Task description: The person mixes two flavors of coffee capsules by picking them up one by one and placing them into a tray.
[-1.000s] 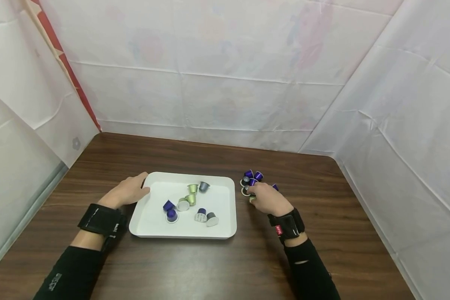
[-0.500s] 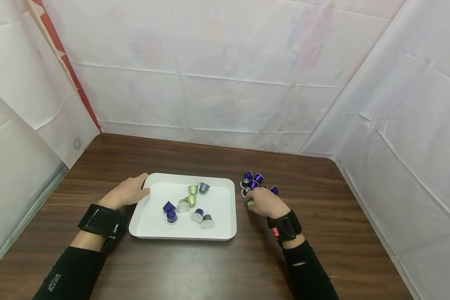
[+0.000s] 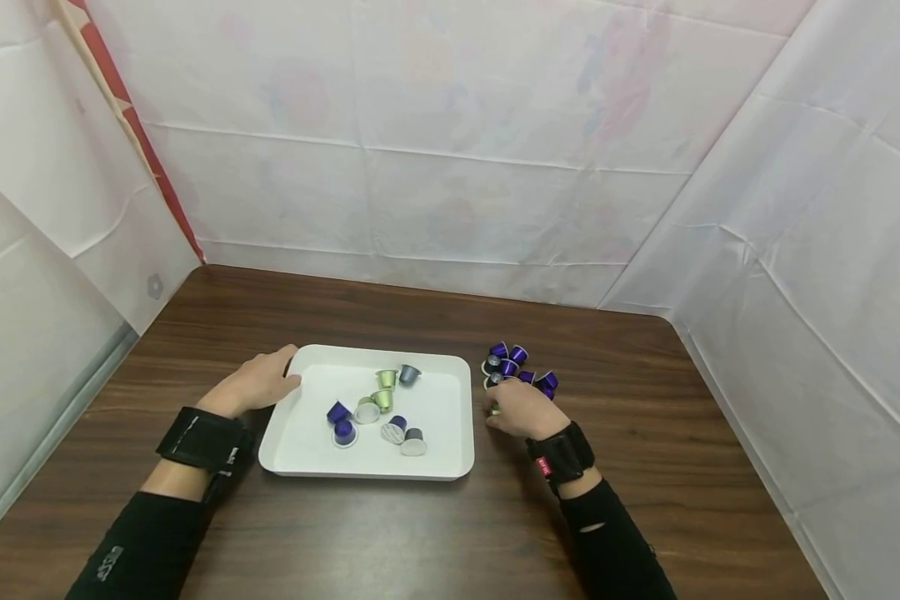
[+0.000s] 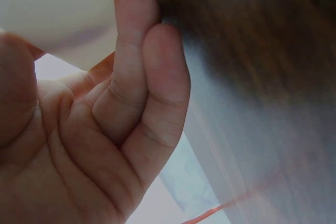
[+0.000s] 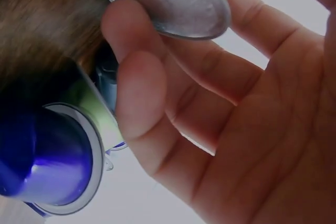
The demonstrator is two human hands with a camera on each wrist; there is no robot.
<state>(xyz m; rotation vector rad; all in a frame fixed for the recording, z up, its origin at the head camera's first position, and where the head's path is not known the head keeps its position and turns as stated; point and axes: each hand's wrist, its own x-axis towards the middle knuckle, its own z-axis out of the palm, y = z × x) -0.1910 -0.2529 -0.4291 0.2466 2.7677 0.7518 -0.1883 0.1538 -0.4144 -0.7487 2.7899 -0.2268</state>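
Fingers (image 5: 140, 95) of right hand (image 3: 527, 408) curled, pinching green capsule (image 5: 181, 6) | just beside purple and dark capsules (image 3: 507, 367) on desk (image 3: 345, 542) | left hand (image 3: 253, 383) gripping left rim of white tray (image 3: 300, 454) | green, purple, grey capsules (image 3: 382, 401) lying in tray

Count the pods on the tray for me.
8 on the tray: back green pod, grey pod beside it; second green pod and third green pod mid-tray; purple pod and second purple pod left; dark blue pod and second grey pod front right. None looks hidden.
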